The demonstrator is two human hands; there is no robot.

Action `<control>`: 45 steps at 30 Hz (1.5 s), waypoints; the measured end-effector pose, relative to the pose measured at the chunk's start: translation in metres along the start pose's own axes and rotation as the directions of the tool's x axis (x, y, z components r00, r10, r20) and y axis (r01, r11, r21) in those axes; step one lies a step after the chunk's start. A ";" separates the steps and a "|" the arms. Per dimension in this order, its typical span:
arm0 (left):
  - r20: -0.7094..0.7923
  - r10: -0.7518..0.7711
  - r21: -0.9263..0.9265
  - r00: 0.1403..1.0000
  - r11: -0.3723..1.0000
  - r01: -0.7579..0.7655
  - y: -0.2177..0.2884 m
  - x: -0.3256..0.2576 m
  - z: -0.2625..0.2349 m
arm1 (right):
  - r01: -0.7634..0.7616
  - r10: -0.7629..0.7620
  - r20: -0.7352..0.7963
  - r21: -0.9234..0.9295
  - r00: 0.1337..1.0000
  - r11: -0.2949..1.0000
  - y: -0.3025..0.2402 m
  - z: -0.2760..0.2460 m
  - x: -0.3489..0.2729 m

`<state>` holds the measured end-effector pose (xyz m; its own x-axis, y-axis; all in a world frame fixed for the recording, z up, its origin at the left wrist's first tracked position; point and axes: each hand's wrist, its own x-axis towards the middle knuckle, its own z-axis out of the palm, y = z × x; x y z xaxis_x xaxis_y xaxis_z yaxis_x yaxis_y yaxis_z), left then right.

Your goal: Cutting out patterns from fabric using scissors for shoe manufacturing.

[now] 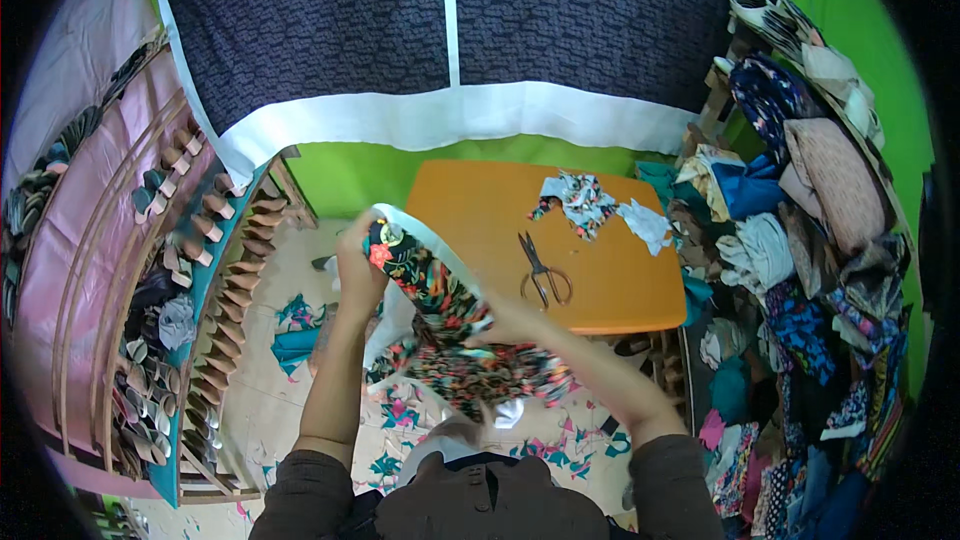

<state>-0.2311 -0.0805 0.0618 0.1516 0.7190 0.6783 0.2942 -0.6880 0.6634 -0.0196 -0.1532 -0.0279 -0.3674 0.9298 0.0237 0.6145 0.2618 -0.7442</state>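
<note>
Both hands (358, 258) (505, 320) grip floral cloth (440, 310); scissors (543, 273) apparently untouched.

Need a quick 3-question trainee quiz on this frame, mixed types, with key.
1. True or false: the scissors lie on the orange table.
2. What do the left hand and right hand hold between them? A) scissors B) floral fabric with a white edge C) a shoe
3. On which side of the person is the pile of folded cloths?

Key: 1 true; 2 B; 3 the right side.
</note>
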 end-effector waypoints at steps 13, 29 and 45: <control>-0.539 0.408 0.358 0.737 0.903 -0.238 -0.056 0.190 -0.076 | 0.251 -0.062 -0.728 0.155 0.683 0.955 -0.037 -0.104 0.308; 0.564 0.331 0.189 0.757 0.840 -0.508 -0.044 0.027 0.070 | 0.252 -0.276 -0.635 -0.130 0.722 0.959 0.070 -0.171 0.175; 0.685 -0.164 0.210 0.710 0.977 0.024 -0.038 -0.069 0.221 | 0.026 0.106 0.298 -0.408 0.949 0.912 0.231 -0.100 0.045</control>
<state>-0.0440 -0.0815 -0.0800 0.7055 0.6913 0.1565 0.4893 -0.6347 0.5981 0.1756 -0.0252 -0.1325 -0.4913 0.8328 -0.2551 0.8362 0.3689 -0.4059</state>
